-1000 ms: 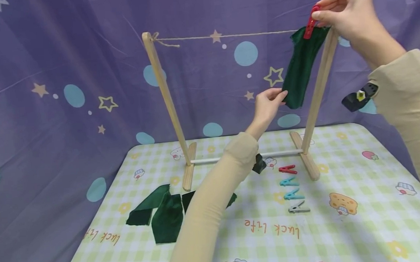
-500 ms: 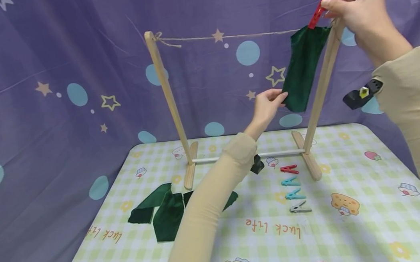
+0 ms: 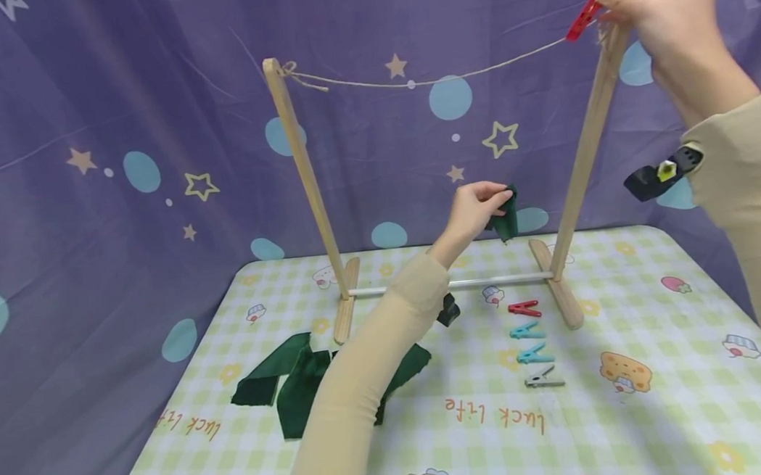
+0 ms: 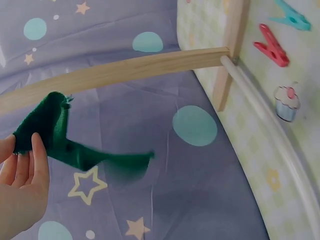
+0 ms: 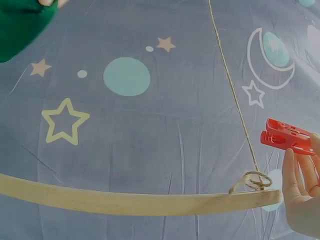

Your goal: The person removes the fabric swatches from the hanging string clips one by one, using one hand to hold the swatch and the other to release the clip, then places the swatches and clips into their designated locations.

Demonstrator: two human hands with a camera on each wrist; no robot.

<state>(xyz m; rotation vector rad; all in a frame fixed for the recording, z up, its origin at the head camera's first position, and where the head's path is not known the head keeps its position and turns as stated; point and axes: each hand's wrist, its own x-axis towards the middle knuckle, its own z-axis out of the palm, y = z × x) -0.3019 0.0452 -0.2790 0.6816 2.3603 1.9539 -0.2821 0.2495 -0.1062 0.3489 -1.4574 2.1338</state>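
Note:
My left hand [image 3: 473,213] pinches a small piece of dark green velvety cloth [image 3: 507,214], which hangs folded below the clothesline and apart from it. In the left wrist view one end of the cloth [image 4: 125,162] swings out, blurred. High at the right post, my right hand [image 3: 677,19] squeezes a red clothespin [image 3: 590,10] between thumb and fingers. The right wrist view shows the clothespin [image 5: 286,136] beside the twine line [image 5: 232,90], with no cloth in it. The twine [image 3: 404,85] sags between the two wooden posts.
A wooden rack stands on the checked tablecloth; its right post [image 3: 587,145] is near my right hand. Several green cloth pieces [image 3: 299,399] lie front left, partly behind my left sleeve. A red clothespin [image 3: 524,308], two blue ones [image 3: 530,353] and a grey one [image 3: 543,378] lie in a column.
The green cloth has come off the line and dropped with my left hand. My right hand has lifted the red clothespin up and right, off the cloth. The twine, straight before, now sags.

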